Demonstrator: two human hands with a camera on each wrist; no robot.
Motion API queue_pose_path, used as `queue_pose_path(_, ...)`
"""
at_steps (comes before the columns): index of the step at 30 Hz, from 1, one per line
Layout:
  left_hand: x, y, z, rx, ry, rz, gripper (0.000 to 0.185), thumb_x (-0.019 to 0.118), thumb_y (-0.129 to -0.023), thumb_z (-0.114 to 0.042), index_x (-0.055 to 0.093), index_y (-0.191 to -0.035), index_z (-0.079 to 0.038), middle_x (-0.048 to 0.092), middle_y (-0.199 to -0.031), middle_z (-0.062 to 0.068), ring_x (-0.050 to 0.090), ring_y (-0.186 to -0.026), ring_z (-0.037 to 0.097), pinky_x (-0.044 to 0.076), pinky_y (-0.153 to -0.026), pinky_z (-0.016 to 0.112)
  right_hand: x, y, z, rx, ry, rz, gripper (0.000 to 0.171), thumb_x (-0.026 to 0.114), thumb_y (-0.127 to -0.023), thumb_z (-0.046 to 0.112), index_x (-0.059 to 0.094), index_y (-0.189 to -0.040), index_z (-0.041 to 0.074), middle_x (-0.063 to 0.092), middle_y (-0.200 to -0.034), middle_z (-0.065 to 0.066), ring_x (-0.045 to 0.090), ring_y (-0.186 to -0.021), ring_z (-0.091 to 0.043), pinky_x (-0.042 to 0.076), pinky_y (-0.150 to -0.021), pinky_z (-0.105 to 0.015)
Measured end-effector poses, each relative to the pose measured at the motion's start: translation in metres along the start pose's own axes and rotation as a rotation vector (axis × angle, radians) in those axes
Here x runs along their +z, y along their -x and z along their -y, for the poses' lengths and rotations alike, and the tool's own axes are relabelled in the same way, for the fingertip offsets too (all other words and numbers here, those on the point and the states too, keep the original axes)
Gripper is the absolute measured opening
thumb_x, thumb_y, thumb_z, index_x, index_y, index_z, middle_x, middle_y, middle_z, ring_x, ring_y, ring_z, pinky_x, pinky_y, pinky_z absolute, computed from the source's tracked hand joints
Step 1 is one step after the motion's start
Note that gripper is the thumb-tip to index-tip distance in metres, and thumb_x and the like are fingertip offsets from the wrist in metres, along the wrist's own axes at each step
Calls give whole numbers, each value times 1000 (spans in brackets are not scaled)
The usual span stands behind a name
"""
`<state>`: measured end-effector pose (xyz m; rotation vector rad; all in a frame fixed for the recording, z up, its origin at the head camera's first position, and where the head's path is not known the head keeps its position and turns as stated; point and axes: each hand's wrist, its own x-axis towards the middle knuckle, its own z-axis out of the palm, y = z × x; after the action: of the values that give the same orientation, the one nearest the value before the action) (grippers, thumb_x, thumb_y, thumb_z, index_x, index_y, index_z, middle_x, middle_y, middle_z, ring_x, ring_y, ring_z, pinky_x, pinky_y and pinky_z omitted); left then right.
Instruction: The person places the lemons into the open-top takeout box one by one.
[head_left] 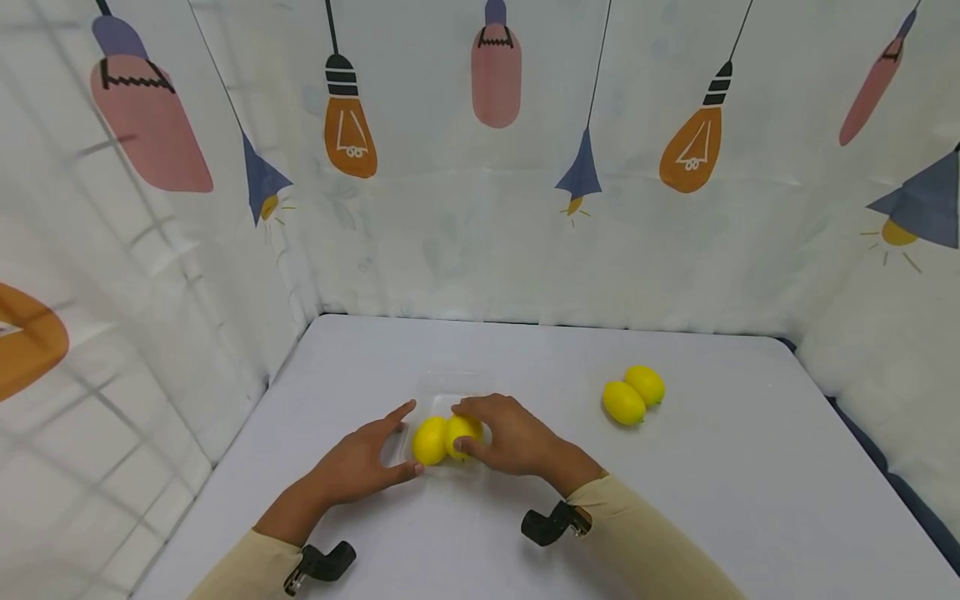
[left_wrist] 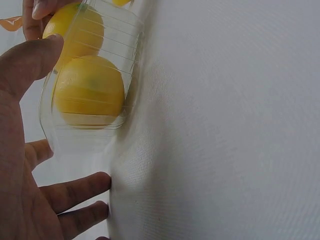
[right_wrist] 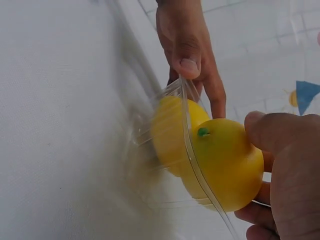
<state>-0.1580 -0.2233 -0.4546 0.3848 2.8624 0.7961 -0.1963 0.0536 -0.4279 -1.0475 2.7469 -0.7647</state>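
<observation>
A clear plastic container (left_wrist: 131, 52) with thin ribbed walls stands on the table between the two hands. Inside it, on the left, lies one yellow lemon (head_left: 430, 441). A second lemon (right_wrist: 225, 162), green at its stem end, sits against the first and rises above the rim in the right wrist view. The right hand (head_left: 513, 433) grips this second lemon between thumb and fingers. On the container's left side, the left hand (head_left: 360, 462) has its fingers spread, with the thumb at the near rim and other fingertips touching the tabletop.
Two more lemons, a nearer one (head_left: 623, 403) and a farther one (head_left: 645, 385), lie side by side on the white table (head_left: 712, 467) to the right. A white curtain (head_left: 465, 250) printed with lamps stands along the table's back and sides.
</observation>
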Motion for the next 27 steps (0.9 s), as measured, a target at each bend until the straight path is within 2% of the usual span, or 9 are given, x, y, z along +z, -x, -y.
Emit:
queue_pose_path(3,0,0,0,3,0,-2,99,71,-83,-71,29,-163,-31,60,-142,8,51,-134,36,39,-108,64,0,0,0,-16,0,-14,51,68,-99,41,61,-144,17,59,-144,4,54,-132,-19,42,-112,-42)
queue_pose_path(8,1,0,1,5,-2,-7,99,72,-84,-69,29,-163,-29,60,-141,8,51,-134,36,39,-108,64,-1,0,0,-15,-1,-17,51,72,-97,39,63,-141,15,62,-141,4,55,-132,-17,41,-112,-43)
queue_pose_path(15,1,0,0,-4,-6,-6,98,72,-84,-69,27,-163,-31,59,-143,9,50,-135,37,38,-108,65,3,1,0,19,44,12,52,72,-96,42,65,-141,15,65,-137,6,58,-128,-17,41,-112,-44)
queue_pose_path(27,1,1,0,-19,6,5,98,72,-84,-67,27,-164,-31,58,-144,10,50,-135,36,38,-109,64,11,-1,-5,6,82,35,52,73,-96,41,65,-140,15,65,-136,6,59,-126,-14,34,-115,-44)
